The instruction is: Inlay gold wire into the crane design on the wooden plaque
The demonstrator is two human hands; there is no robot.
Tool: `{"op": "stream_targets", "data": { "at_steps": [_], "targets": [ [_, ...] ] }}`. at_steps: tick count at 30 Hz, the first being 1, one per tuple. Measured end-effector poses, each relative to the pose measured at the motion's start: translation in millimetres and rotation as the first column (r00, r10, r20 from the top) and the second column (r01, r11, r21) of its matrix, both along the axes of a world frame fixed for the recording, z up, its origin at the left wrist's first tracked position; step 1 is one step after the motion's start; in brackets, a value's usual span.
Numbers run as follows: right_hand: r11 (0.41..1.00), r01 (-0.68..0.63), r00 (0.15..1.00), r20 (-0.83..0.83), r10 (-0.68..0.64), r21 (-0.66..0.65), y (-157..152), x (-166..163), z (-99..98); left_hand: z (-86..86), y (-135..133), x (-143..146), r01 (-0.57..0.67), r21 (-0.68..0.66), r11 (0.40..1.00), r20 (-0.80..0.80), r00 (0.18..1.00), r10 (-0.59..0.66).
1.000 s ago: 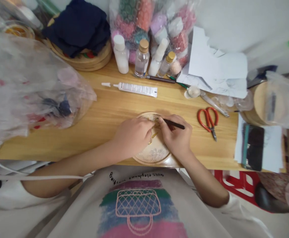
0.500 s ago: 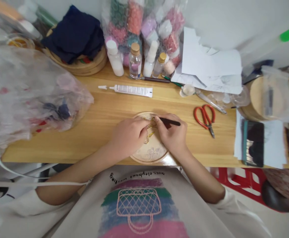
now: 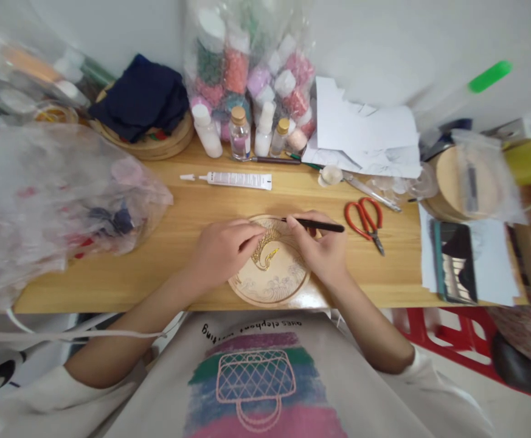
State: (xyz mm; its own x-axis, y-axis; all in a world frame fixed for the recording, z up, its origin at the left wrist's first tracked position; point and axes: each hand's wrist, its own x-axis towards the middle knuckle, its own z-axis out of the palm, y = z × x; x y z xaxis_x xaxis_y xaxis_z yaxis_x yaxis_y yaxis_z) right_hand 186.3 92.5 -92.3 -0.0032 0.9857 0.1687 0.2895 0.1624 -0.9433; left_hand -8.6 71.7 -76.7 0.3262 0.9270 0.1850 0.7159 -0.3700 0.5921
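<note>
Both hands over a round pale wooden disc (image 3: 282,263) with line drawings and a gold-coloured curl of wire-like trim (image 3: 260,247) on it.

So the disc sits on the wood-grain table (image 3: 192,213) right at the near edge. Right hand (image 3: 322,246) is at the disc's right side, fingers closed round a slim black stick-like tool (image 3: 329,227), its thin end over the disc's far edge. Left hand (image 3: 219,250) is on the disc's left side, fingers bunched by the trim; can't tell if it's pinching anything. Beyond the disc there's a white printed squeeze tube (image 3: 240,180), and past that a row of small bottles (image 3: 240,137). Red-handled metal pliers (image 3: 374,235) lie right of the disc, handles spread, and a dark phone with a teal edge (image 3: 457,261) is farther right.
</note>
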Motion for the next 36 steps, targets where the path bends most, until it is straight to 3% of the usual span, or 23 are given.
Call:
{"op": "stream_targets", "data": {
  "at_steps": [2,4,7,13,18,21,25,28,32,36],
  "targets": [
    [0.993,-0.03,0.963,-0.27,-0.002,-0.117,6,6,8.8,8.6,-1,-2,0.011,0.113,0.994,0.181,0.983,-0.032],
    [0.971,-0.151,0.848,-0.528,0.032,-0.184,14,12,20.7,24.0,-2,-3,-0.001,0.204,0.979,0.324,0.944,-0.066],
    [0.932,-0.346,0.63,-0.763,0.144,-0.11,25,12,46.7,56.7,-1,-1,-0.056,0.29,0.955,0.424,0.902,-0.076],
    [0.816,-0.547,0.298,-0.868,0.397,0.185,38,-16,108.9,114.3,17,18,-0.116,0.583,0.804,0.458,0.864,-0.208],
    [0.748,-0.598,0.145,-0.878,0.456,0.289,43,-35,134.3,126.6,26,31,-0.261,0.661,0.703,0.548,0.808,-0.216],
    [0.752,-0.594,0.113,-0.896,0.43,0.286,43,-42,137.7,124.7,24,35,-0.302,0.66,0.688,0.565,0.803,-0.19],
    [0.736,-0.603,0.114,-0.88,0.461,0.308,44,-47,137.1,122.6,20,38,-0.31,0.593,0.744,0.601,0.785,-0.152],
    [0.744,-0.591,0.151,-0.863,0.483,0.313,45,-48,136.7,122.0,19,39,-0.309,0.567,0.763,0.603,0.787,-0.13],
    [0.79,-0.546,0.224,-0.86,0.459,0.279,47,-49,137.5,122.0,21,38,-0.305,0.596,0.743,0.594,0.79,-0.153],
    [0.78,-0.539,0.231,-0.835,0.499,0.318,49,-49,137.0,122.8,21,37,-0.298,0.585,0.754,0.586,0.798,-0.139]
  ]
}}
